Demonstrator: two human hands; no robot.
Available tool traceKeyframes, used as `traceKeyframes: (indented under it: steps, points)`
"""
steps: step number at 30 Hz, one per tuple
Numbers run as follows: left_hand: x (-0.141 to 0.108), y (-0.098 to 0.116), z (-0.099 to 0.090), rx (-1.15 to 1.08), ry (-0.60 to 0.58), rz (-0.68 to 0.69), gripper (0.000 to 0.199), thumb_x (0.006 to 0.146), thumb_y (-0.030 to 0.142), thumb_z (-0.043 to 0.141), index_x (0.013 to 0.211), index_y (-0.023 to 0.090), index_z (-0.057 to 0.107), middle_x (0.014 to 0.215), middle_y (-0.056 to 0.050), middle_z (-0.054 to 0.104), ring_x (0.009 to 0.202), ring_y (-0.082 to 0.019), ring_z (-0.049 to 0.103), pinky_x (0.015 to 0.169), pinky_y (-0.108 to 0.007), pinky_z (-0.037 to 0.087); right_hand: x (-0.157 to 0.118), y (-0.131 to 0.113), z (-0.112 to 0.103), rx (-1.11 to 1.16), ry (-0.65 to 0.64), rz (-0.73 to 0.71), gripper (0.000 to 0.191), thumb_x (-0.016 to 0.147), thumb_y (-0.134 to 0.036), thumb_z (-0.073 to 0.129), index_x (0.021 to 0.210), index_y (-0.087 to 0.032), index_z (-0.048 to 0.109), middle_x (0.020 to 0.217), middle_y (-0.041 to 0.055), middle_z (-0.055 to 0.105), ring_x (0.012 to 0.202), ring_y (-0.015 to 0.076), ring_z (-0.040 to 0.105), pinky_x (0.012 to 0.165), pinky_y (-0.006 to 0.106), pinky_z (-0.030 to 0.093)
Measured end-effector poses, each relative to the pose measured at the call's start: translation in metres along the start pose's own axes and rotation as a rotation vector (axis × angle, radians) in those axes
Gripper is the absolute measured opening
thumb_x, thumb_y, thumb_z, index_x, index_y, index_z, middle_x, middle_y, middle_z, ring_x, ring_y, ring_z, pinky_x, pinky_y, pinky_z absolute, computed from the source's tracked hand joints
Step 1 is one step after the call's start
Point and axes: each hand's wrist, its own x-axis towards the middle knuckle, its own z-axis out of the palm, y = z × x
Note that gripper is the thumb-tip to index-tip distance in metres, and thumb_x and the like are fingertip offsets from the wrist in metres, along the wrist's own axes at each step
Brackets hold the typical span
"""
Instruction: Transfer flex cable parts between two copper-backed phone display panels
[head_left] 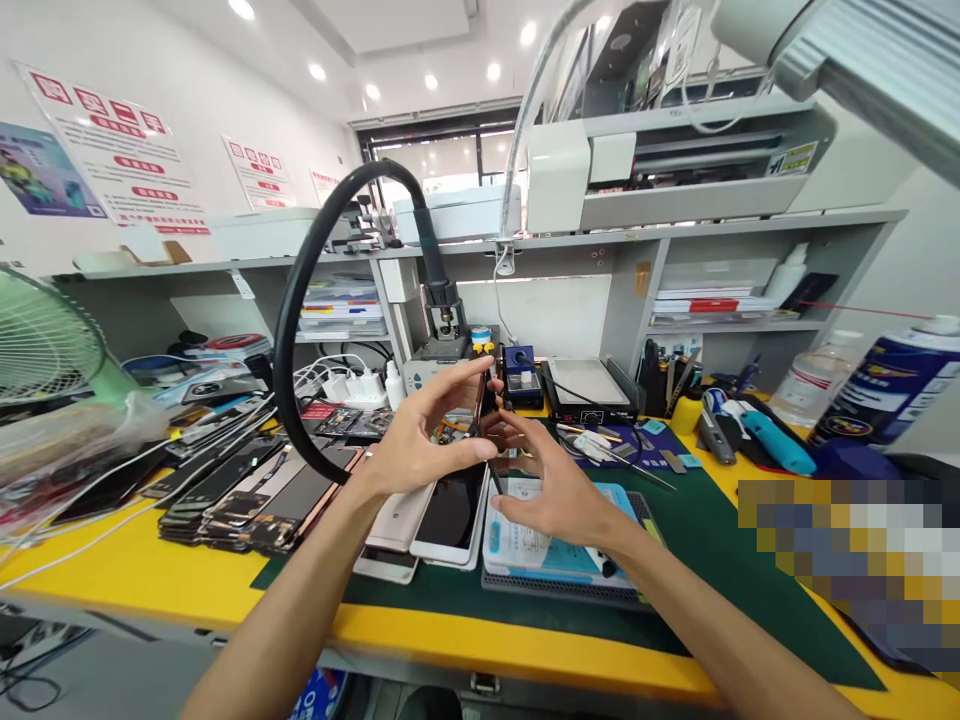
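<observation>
Head view reaches me wide and bowed at the edges, my only feed, from 1 camera looking down across a yellow workbench table [142, 570]. The person's left hand [424, 445] pinches a thin smartphone [486, 402] between thumb and forefinger, holding it on edge with its copper-coloured rim showing, in the air above the table's middle. The right hand [553, 485] is just beside the phone with its fingers [521, 432] spread; I cannot tell whether they touch it. Below the hands, on a green work mat [739, 560], lie white and gold smartphones [450, 515] and a tray holding a blue-and-white printed sheet [559, 540], both near the table's front edge. Stacked phones [240, 505] crowd the left side. A black gooseneck arm [296, 300] curves up behind the hands, beside a small blue unit [521, 375] and a flat heating plate [589, 382]. Toward the right rear corner I see a teal-handled tool [776, 445] and a spray can [892, 380].
</observation>
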Motion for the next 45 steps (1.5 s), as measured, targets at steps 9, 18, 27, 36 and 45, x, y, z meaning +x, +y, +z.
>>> traceKeyframes:
  steps: [9,18,27,36,45]
  points:
    - [-0.02,-0.015,0.008,-0.072,0.052,-0.014,0.074,0.072,0.034,0.083,0.139,0.026,0.052,0.135,-0.012,0.057,0.125,-0.033,0.055,0.108,-0.047,0.043,0.002,0.002,0.002,-0.118,-0.008,-0.132,0.087,0.076,-0.011,0.066,0.151,-0.031,0.028,0.14,0.0091,0.043,0.127,0.0252,0.048,0.103,0.041,0.05]
    - [-0.026,-0.009,0.014,0.061,0.047,0.029,0.077,0.067,0.033,0.085,0.136,0.023,0.051,0.127,-0.013,0.058,0.115,-0.03,0.057,0.105,-0.045,0.046,-0.001,0.001,0.003,-0.211,-0.056,-0.111,0.078,0.077,-0.017,0.068,0.146,-0.025,0.032,0.138,0.0135,0.044,0.126,0.0308,0.049,0.106,0.047,0.046]
    - [-0.026,-0.002,0.017,0.23,-0.02,0.04,0.078,0.065,0.03,0.085,0.133,0.024,0.049,0.124,-0.011,0.056,0.113,-0.029,0.057,0.102,-0.042,0.046,0.0,0.004,0.001,-0.259,-0.083,-0.136,0.076,0.074,-0.016,0.067,0.141,-0.024,0.033,0.138,0.0128,0.044,0.124,0.0302,0.049,0.106,0.047,0.044]
    - [-0.024,-0.007,0.013,0.286,-0.072,-0.179,0.08,0.071,0.037,0.082,0.14,0.024,0.044,0.134,-0.012,0.057,0.119,-0.03,0.058,0.103,-0.041,0.047,0.003,0.0,-0.002,-0.191,-0.108,0.016,0.075,0.08,-0.021,0.069,0.145,-0.023,0.034,0.137,0.0138,0.049,0.12,0.0306,0.053,0.099,0.047,0.048]
    - [-0.019,-0.019,0.014,0.159,0.017,-0.298,0.066,0.073,0.04,0.081,0.131,0.021,0.056,0.122,-0.01,0.068,0.11,-0.027,0.065,0.099,-0.04,0.049,0.006,-0.002,-0.006,0.046,-0.131,0.146,0.077,0.079,-0.032,0.078,0.146,-0.022,0.041,0.135,0.0136,0.054,0.117,0.0302,0.057,0.093,0.044,0.052]
